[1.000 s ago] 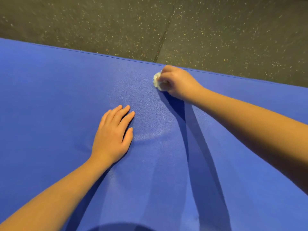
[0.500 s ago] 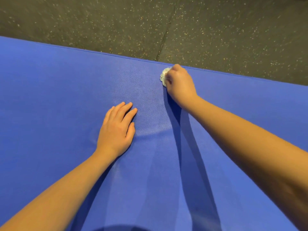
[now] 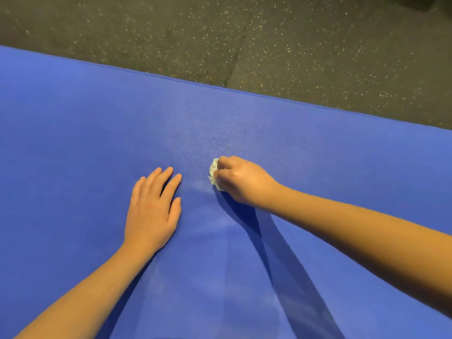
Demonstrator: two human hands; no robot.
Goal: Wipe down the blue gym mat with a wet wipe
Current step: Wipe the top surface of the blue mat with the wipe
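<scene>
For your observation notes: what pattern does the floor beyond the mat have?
Dark grey floor with pale speckles, clearest in the head view.

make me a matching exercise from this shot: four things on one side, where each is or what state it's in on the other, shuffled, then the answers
Things
1. left hand
2. right hand
3. wet wipe
4. speckled floor

States or places
A. crumpled into a pale wad, pressed on the blue mat
B. dark, beyond the mat's far edge
C. flat on the mat, palm down, fingers extended
D. closed around something, knuckles up

Pairs: 1-C, 2-D, 3-A, 4-B
</scene>
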